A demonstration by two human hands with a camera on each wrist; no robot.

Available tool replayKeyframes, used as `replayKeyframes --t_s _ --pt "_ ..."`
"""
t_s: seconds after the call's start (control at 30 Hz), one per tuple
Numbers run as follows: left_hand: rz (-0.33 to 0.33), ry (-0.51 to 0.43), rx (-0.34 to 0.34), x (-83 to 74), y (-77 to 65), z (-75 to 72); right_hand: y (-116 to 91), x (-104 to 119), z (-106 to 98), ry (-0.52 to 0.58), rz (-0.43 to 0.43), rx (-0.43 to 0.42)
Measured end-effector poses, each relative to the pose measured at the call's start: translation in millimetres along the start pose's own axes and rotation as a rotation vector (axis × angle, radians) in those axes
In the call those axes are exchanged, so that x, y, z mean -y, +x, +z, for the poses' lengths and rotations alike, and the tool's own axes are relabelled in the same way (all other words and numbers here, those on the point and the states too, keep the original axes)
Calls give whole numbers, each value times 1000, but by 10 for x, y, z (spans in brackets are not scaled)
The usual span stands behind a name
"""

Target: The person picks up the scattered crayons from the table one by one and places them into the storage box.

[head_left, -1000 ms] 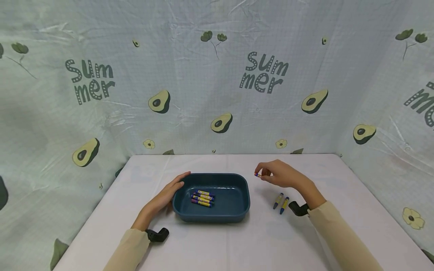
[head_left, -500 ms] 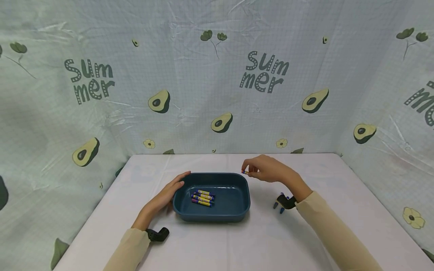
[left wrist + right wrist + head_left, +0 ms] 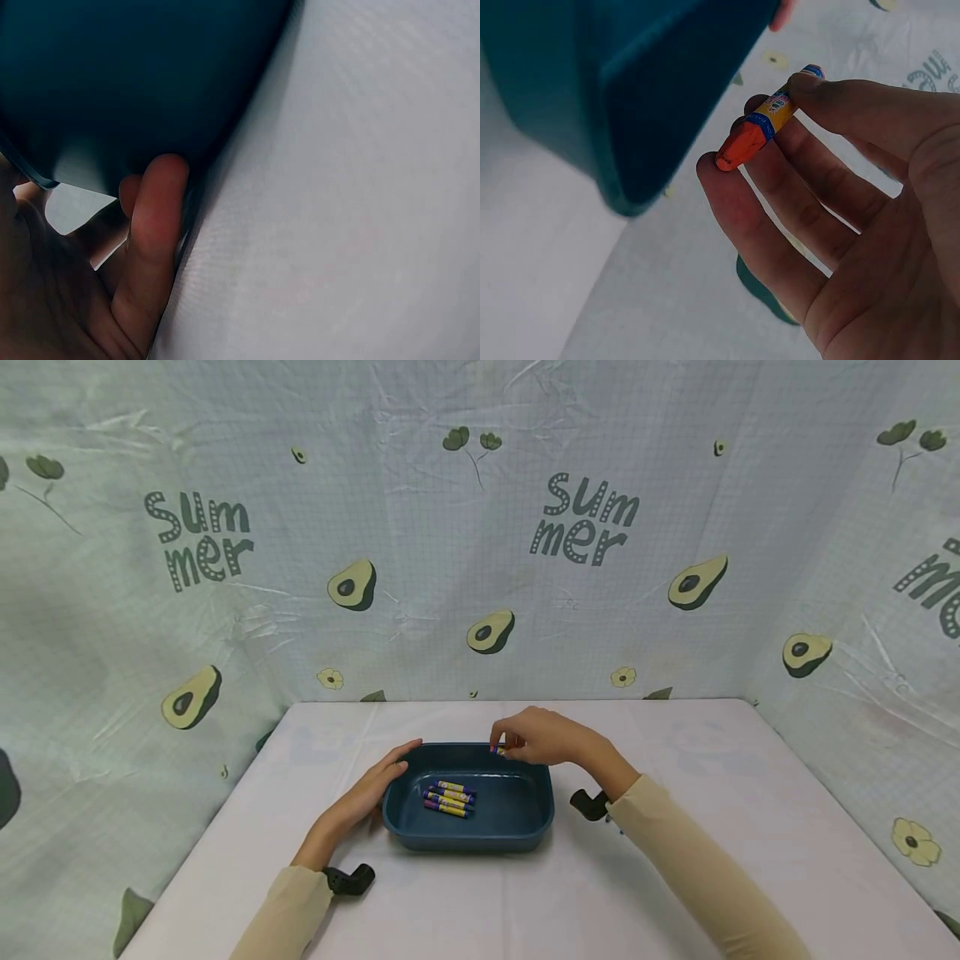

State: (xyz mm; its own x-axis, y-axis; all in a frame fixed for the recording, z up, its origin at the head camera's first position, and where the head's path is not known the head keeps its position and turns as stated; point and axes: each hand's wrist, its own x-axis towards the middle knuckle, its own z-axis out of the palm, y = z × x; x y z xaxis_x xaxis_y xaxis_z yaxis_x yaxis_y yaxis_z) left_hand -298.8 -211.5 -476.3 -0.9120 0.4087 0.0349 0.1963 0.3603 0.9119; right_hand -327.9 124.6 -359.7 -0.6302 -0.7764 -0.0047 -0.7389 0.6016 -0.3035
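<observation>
Since before, the right hand (image 3: pixel 546 737) has moved left, over the blue box (image 3: pixel 465 842). Inside, four crayons (image 3: pixel 448 801) lie toward nine o'clock. At ten, the left hand (image 3: pixel 371 787) holds its side, fingers apart. At one, right fingers pinch an orange crayon (image 3: pixel 778 111).

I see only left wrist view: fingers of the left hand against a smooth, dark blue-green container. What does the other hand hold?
Observer: The right hand pinches a short orange-tipped crayon with yellow-and-blue wrapper.
Operator: Thank you. Is there anything inside the container? I see only its outside.
Observer: Yes, four crayons with yellow-and-purple wrappers lie close together inside it, toward the left.
Operator: Does the held crayon touch these four?
Observer: No, it is apart from them; in the head view it appears near the far rim.
</observation>
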Motion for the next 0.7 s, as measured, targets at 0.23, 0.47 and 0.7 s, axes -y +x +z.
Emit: replayKeyframes --t_s 0.23,0.47,0.7 --pt "-14 1 0 -19 -10 2 239 122 133 39 -30 61" --pt "-5 -11 8 -7 -6 0 449 201 265 115 -32 119" --pt "-15 -29 14 2 -10 -3 615 273 387 154 -4 174"
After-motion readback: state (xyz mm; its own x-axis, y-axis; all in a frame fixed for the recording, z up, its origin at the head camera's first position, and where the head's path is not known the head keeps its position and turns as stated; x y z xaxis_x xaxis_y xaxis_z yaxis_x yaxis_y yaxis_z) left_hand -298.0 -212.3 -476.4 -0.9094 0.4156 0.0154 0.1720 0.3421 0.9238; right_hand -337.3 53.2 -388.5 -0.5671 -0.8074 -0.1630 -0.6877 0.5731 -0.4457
